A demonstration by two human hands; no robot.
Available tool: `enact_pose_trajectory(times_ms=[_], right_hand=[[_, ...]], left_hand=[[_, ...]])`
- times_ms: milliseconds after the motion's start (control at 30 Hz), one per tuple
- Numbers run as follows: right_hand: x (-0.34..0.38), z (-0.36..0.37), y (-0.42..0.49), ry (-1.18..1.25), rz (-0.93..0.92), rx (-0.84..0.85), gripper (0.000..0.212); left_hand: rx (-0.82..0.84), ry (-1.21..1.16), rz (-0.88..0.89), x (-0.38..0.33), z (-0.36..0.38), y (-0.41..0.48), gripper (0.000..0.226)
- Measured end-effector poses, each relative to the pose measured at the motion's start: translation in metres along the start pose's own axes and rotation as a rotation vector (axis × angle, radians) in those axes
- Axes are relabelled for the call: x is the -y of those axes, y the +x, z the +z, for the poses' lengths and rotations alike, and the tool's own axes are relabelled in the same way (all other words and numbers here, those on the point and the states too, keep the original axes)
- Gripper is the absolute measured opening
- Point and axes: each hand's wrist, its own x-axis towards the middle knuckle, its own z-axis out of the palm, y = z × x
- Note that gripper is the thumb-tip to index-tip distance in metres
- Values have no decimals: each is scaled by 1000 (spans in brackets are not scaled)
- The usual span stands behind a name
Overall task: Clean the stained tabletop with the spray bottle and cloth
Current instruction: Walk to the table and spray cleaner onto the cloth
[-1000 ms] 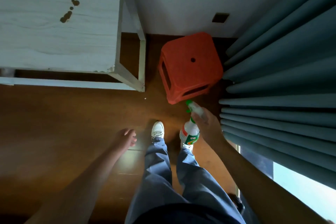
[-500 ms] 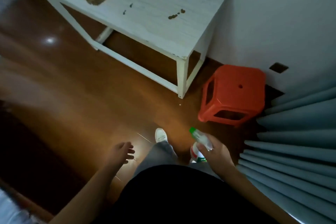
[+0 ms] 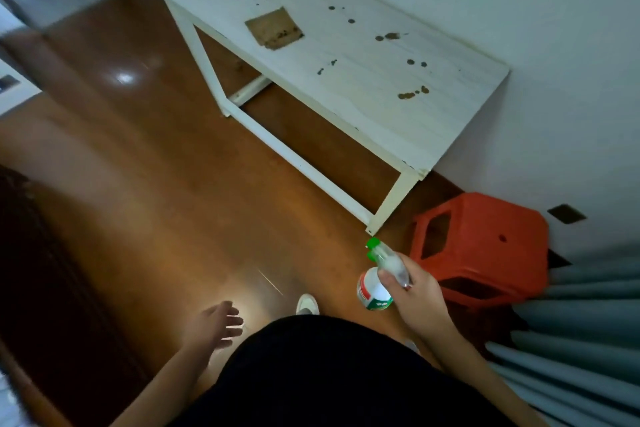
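Note:
A white wooden table (image 3: pixel 363 104) stands against the wall ahead, its top dotted with dark brown stains (image 3: pixel 412 93). A brown square cloth (image 3: pixel 273 28) lies flat near the table's middle. My right hand (image 3: pixel 412 291) is shut on a white spray bottle (image 3: pixel 375 282) with a green nozzle, held low over the floor, short of the table's near right leg. My left hand (image 3: pixel 216 321) hangs open and holds nothing, fingers spread, by my hip.
An orange plastic stool (image 3: pixel 485 246) sits right of the table by the wall. Grey-blue curtains (image 3: pixel 581 340) hang at the right. Glossy brown floor (image 3: pixel 156 166) lies between me and the table. Dark furniture (image 3: pixel 41 270) stands at the left.
The view has swung up and left, bringing the whole tabletop and the cloth into sight. My right hand has lifted the spray bottle slightly; my left hand stays open.

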Motion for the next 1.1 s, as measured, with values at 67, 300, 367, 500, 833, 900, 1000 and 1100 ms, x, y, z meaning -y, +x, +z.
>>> enact_pose_trajectory(times_ms=[67,300,367,500,833,900,1000,1100], right_hand=[[11,12,7,34,13,-37,30],[52,23,55,26,121,-75,17],[63,29,76,24,133,-89,11],[94,47,131,-4,213,6,29],[214,117,295,-192,-89,399,58],[241,131,323,-226,-146,473,66],[276,152,359,-246,-225,607,63],[306,172,390,-266,-273,677,60]], left_hand=[[35,55,32,-28,0,9,33],[129,150,220,-141,8,18,27],[129,141,246,-163,4,25,26],[93,105,208,-182,-21,50,27],[-152,-22,-133,-151,-113,91,26],[-202,-90,-174,-143,-121,90,30],[-251,-218,-236,-146,-124,86,34],[-274,-317,-271,-164,-125,91,31]])
